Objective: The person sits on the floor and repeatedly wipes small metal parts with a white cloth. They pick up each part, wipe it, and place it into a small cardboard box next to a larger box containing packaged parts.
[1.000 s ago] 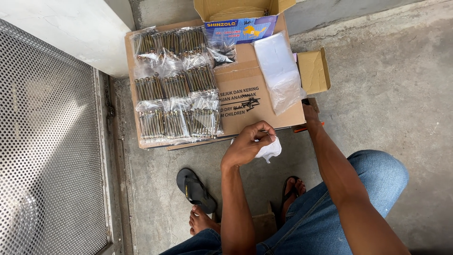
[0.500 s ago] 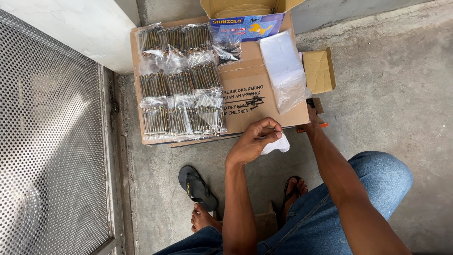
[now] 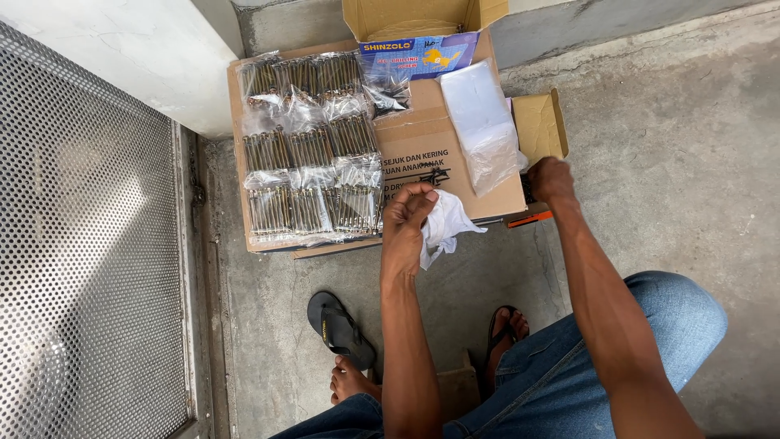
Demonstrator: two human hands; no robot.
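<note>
Left hand (image 3: 406,219) pinching small clear bag (image 3: 445,228), bagged screws (image 3: 313,146) on cardboard box (image 3: 439,154)

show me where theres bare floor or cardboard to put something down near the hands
Bare concrete floor lies right of the small open carton, and more between the black sandal and the flattened cardboard. The cardboard's left half is crowded with bagged screws; its right strip holds a stack of clear bags. The left hand holds a small white bag.
</note>
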